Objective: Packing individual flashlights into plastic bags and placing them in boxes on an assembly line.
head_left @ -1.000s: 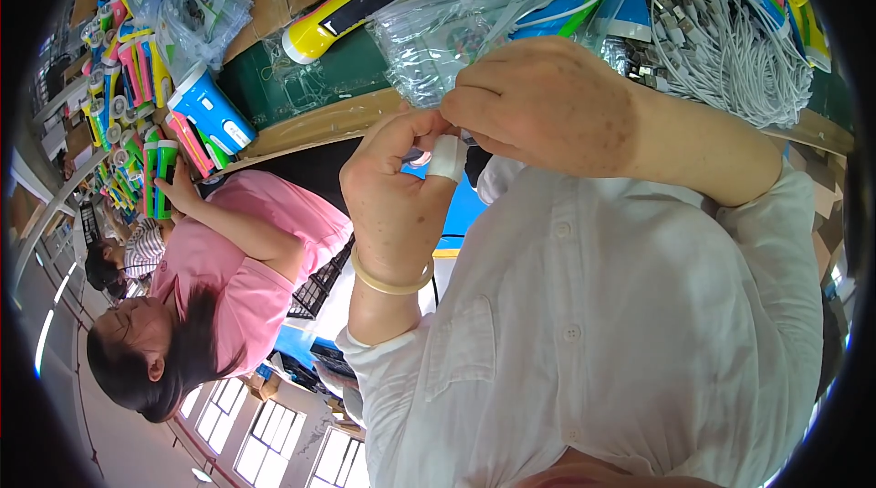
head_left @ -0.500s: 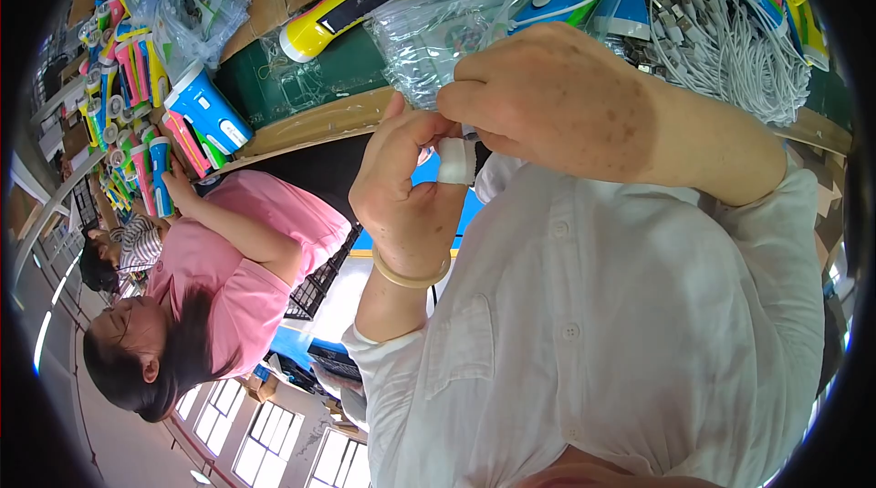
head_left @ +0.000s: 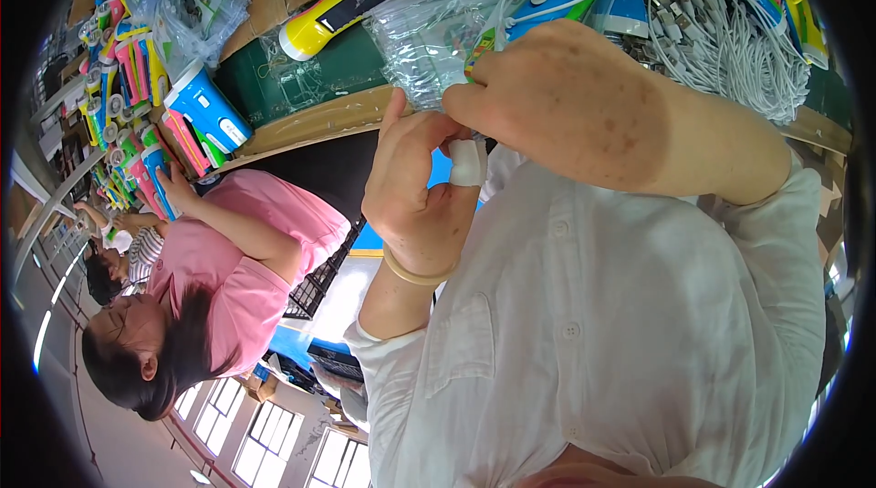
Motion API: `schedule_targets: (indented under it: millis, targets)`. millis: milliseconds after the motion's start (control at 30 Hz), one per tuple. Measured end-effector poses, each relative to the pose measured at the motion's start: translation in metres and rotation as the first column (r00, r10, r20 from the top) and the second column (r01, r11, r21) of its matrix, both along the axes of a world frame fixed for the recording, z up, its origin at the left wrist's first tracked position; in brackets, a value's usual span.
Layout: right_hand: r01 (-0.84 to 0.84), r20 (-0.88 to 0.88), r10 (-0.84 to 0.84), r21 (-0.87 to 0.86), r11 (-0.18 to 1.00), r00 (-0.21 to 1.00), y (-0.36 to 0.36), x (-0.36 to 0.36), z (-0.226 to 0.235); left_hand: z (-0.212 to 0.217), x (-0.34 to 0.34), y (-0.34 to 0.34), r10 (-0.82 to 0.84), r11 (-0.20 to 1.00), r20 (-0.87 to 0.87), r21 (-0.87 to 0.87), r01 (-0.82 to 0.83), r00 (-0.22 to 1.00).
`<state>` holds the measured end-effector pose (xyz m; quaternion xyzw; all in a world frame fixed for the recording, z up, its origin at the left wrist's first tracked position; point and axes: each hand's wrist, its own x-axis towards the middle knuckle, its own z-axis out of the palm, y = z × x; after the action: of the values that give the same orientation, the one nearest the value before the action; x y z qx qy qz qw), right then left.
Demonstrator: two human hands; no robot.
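My left hand (head_left: 415,187) and my right hand (head_left: 566,105) meet in front of my chest, at the table's near edge. The left index finger and thumb curl inward, and a white wrap (head_left: 469,163) circles one digit. Bent over that fingertip area, the fingers of my right hand are mostly hidden. What lies between the fingertips is too small and covered to make out. Just beyond the hands are clear zip bags (head_left: 422,52); a colourful printed piece (head_left: 478,52) shows next to my right knuckles, and a blue flashlight (head_left: 554,3) lies behind.
At right lies a bundle of white charging cables (head_left: 730,59). A yellow flashlight (head_left: 351,5) and a blue-white flashlight (head_left: 208,108) rest on the green table (head_left: 260,77). A pile of bagged cables (head_left: 196,9) is at back left. A co-worker in pink (head_left: 246,260) holds a flashlight.
Both hands have shifted slightly right, still together. The colourful printed piece now shows beside my right knuckles. At left, the co-worker's flashlight has tilted.
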<state>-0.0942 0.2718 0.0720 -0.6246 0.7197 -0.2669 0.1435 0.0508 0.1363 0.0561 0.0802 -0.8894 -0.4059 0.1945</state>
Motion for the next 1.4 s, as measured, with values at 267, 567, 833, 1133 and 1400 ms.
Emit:
schedule_targets:
  millis: [267,567,833,1133,1400]
  targets:
    - [-0.048,-0.013,0.047,-0.062,0.997,0.999,0.002,-0.003,-0.002,-0.003,-0.002,0.002,0.010,0.997,-0.048,-0.082,-0.014,0.999]
    - [0.033,0.169,0.008,-0.237,0.971,0.986,-0.001,-0.016,-0.029,-0.003,-0.003,-0.004,0.060,0.998,0.036,0.023,-0.060,0.998]
    - [0.013,-0.062,-0.013,-0.007,1.000,0.998,0.004,-0.018,-0.013,-0.011,-0.004,-0.003,0.085,0.994,0.007,0.074,-0.086,0.996]
    - [0.063,0.170,-0.040,-0.136,0.989,0.985,0.008,-0.025,-0.038,-0.018,-0.003,-0.010,0.103,0.941,0.093,0.313,-0.127,0.990]
    - [0.061,0.253,-0.025,-0.134,0.989,0.967,-0.001,-0.029,-0.044,-0.019,-0.004,-0.016,0.129,0.925,0.223,0.325,-0.198,0.966]
